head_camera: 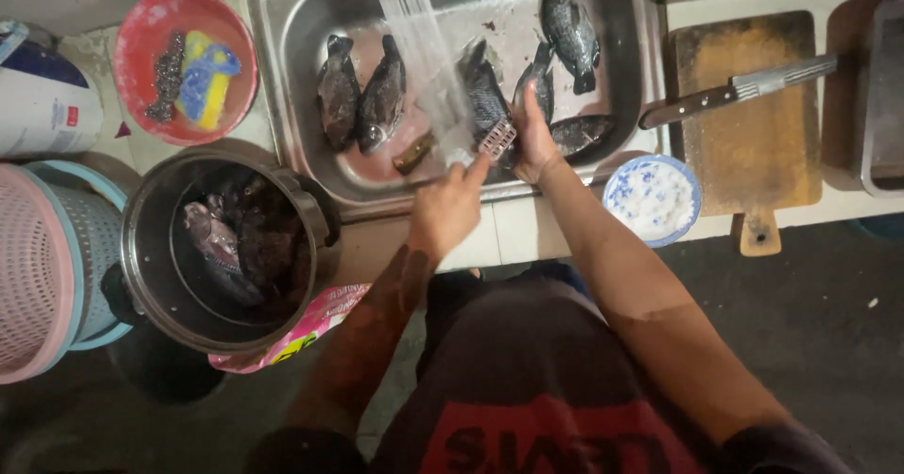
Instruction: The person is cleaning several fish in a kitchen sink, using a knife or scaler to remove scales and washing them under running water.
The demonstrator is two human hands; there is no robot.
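Several dark whole fish (361, 93) lie in a steel sink (301, 144) under a running stream of water (419, 36). My right hand (534, 140) is closed on one fish (540, 80) near the sink's front edge. My left hand (448, 207) reaches in beside it, fingers on a small grey toothed scaler (497, 139) held in the water. A brown handle (414, 153) lies in the sink just left of the scaler. Another fish (569, 28) rests at the sink's far right.
A steel pot (155, 248) holding dark fish pieces stands left of me, next to a pink basket (33, 276). A red bowl (141, 32) holds a sponge and scourer. A blue-patterned bowl of white grains (652, 198), a wooden cutting board (753, 144) and a knife (734, 93) sit at right.
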